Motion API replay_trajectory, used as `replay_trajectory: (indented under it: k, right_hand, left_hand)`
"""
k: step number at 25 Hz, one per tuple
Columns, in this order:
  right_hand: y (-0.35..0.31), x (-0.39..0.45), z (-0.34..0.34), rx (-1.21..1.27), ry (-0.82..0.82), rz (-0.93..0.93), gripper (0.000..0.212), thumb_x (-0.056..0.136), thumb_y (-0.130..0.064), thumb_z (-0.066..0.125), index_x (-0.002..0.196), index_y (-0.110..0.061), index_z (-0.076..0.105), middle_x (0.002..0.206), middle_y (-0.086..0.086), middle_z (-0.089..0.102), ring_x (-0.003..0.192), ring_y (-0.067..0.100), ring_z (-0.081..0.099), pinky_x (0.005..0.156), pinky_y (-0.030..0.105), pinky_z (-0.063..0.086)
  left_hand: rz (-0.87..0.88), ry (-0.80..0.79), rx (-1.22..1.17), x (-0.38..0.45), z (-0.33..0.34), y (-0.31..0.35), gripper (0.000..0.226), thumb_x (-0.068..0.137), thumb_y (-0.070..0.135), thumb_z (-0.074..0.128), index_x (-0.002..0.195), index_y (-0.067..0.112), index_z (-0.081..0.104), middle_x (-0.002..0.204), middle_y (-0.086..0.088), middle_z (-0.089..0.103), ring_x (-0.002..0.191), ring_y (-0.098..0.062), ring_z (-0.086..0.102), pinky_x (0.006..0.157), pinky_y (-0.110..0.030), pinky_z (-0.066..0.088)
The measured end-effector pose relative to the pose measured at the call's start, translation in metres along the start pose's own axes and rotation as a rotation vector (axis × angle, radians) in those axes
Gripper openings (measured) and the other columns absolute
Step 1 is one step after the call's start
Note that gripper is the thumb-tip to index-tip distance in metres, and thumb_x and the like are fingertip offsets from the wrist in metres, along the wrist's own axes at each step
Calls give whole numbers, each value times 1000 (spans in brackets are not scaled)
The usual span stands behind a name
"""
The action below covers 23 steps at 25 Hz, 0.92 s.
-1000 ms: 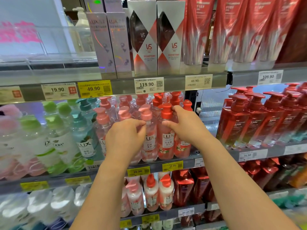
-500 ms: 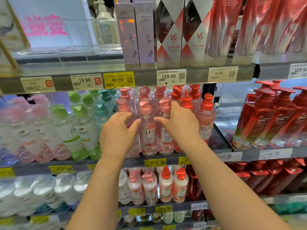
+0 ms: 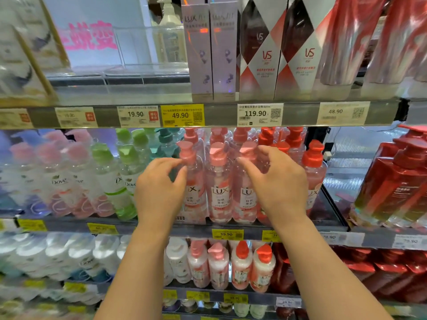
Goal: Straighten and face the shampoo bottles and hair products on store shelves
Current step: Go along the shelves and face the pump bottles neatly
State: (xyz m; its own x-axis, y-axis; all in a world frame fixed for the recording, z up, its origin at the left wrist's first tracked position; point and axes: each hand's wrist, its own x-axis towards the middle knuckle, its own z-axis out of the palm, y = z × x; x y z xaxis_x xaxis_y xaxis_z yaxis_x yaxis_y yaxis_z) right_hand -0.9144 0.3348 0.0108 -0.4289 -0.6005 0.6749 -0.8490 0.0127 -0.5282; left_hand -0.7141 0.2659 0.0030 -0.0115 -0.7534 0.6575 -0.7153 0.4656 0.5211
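The middle shelf (image 3: 196,229) is carrying a tight front row of pink-capped Lux bottles (image 3: 218,188), their shoulders touching, leaving no gap for fingers between them; Dove bottles (image 3: 111,181) are crowding the shelf's left half just as closely; the upper shelf's price rail (image 3: 219,115) is hanging just above the pump caps, narrowing overhead access; both hands, left hand (image 3: 159,192) and right hand (image 3: 277,185), are hovering at the front edge; bare shelf floor is showing at the right end, beyond the red-capped bottle (image 3: 314,172); dark red bottles (image 3: 397,181) are blocking the neighbouring bay.
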Motion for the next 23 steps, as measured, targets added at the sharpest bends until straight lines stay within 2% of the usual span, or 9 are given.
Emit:
replay_trajectory:
  k: [2,4,6,9,11,13,16,19,23]
  right_hand:
    - [-10,-4,0,139,99,-124,32,88,-43,74,103,-14,73,93,0,72,79,14,65,64,25,51]
    - [-22,-5,4,228,39,-197,20,88,-31,78,96,-13,74,89,0,69,75,12,62,62,27,51]
    - [-28,-4,5,274,-45,-203,11,89,-24,76,94,-14,74,89,0,69,77,13,63,64,33,54]
    - [-27,0,1,331,-173,-193,10,91,-23,73,97,-15,74,92,-2,70,81,15,66,69,41,56]
    - [-27,0,2,340,-245,-200,13,90,-26,71,98,-17,74,93,-4,69,81,15,65,72,41,55]
    - [-28,0,2,359,-295,-192,15,90,-30,70,99,-18,74,93,-6,70,80,14,64,72,42,55]
    - [-28,1,2,377,-330,-188,17,90,-33,68,99,-21,74,93,-8,70,80,13,63,72,42,55]
    - [-28,1,3,380,-364,-188,22,90,-39,62,98,-22,74,94,-9,70,83,12,64,74,42,55]
    - [-30,3,8,314,-412,-182,20,91,-38,64,100,-23,73,95,-9,70,89,13,65,79,41,55]
  left_hand:
    - [-22,-21,69,6,-2,-3,28,87,31,70,111,16,73,111,1,70,102,-18,65,83,-25,44]
    - [-95,-120,137,10,2,-3,46,88,46,67,124,18,66,123,-1,67,103,-22,66,87,-32,49]
    - [-126,-231,127,12,8,-2,59,85,58,62,131,23,59,126,1,65,98,-23,68,81,-34,51]
    - [-136,-374,78,20,11,1,71,79,66,63,138,28,47,126,6,64,93,-20,68,75,-33,50]
    - [-120,-425,122,24,13,1,65,82,63,62,133,26,47,120,5,64,89,-18,66,69,-33,47]
    - [-81,-426,147,23,12,0,49,83,60,61,117,26,50,107,6,64,82,-17,59,64,-31,39]
    - [-23,-419,146,20,5,-1,35,82,63,59,96,33,45,87,19,56,75,-11,53,55,-28,35]
    - [46,-418,207,21,-1,-4,35,83,65,57,94,34,47,80,19,54,71,-10,52,53,-27,34]
    - [86,-444,278,29,0,-8,39,82,69,54,96,33,49,85,17,56,78,-14,56,55,-31,37]
